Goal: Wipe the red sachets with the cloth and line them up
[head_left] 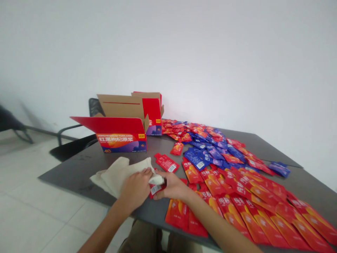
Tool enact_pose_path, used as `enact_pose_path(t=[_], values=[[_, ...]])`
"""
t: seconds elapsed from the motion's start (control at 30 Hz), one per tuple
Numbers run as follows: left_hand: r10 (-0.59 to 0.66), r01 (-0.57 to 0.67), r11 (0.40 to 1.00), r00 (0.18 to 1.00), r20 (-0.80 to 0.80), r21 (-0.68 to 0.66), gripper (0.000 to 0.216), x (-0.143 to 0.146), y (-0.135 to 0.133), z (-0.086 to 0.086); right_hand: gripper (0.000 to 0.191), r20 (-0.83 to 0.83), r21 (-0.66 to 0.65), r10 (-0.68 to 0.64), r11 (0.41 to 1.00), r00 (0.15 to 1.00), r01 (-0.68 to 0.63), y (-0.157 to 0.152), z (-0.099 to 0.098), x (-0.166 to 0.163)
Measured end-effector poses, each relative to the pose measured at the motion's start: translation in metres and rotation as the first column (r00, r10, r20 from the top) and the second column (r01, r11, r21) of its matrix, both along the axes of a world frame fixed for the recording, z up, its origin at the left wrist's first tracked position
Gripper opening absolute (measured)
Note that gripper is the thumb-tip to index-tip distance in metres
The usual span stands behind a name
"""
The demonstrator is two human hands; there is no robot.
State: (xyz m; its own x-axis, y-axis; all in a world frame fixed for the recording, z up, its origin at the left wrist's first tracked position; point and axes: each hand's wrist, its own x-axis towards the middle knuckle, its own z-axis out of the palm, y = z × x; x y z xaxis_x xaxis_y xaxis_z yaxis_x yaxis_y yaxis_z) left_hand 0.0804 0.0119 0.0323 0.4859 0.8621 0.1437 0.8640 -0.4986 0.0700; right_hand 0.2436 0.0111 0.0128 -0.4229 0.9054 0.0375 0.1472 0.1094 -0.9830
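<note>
A cream cloth (pixel 112 175) lies bunched at the near left of the table, gripped by my left hand (pixel 138 186), whose fingers press a fold of it. My right hand (pixel 171 184) is closed around a red pouch (pixel 156 189) with a white barcode label. A fold of the cloth touches the top of this pouch, between my two hands. Part of the pouch is hidden behind my fingers. Just beyond them, a single red pouch with its barcode side up (pixel 166 162) lies flat on the table.
An open red carton (pixel 123 142) stands at the left, with another carton (pixel 155 116) behind it. Overlapping red pouches (pixel 237 211) lie in rows at the near right. Blue pouches (pixel 197 158) and more red ones are heaped farther back. A black chair (pixel 71 146) stands beyond the table (pixel 86 172).
</note>
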Motion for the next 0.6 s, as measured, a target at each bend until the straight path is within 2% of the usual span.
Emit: enact_pose_path(t=[0.1, 0.3, 0.5, 0.6], values=[[0.047, -0.046, 0.999, 0.998, -0.045, 0.025, 0.05, 0.003, 0.009, 0.001, 0.059, 0.009, 0.011, -0.01, 1.0, 1.0, 0.01, 0.0, 0.001, 0.001], [-0.075, 0.075, 0.997, 0.997, -0.02, -0.021, 0.057, 0.004, -0.019, -0.007, 0.064, -0.045, -0.012, 0.031, 0.999, 0.999, -0.032, 0.001, -0.005, 0.0], [0.037, -0.036, 0.999, 0.999, -0.031, 0.017, 0.05, 0.004, 0.005, 0.002, 0.054, 0.008, 0.021, -0.011, 1.0, 1.0, 0.011, 0.0, 0.001, 0.002], [-0.023, 0.023, 1.0, 0.999, -0.03, 0.006, 0.053, 0.006, -0.005, -0.005, 0.062, -0.02, 0.029, 0.014, 0.999, 1.0, -0.013, 0.002, -0.005, 0.002]])
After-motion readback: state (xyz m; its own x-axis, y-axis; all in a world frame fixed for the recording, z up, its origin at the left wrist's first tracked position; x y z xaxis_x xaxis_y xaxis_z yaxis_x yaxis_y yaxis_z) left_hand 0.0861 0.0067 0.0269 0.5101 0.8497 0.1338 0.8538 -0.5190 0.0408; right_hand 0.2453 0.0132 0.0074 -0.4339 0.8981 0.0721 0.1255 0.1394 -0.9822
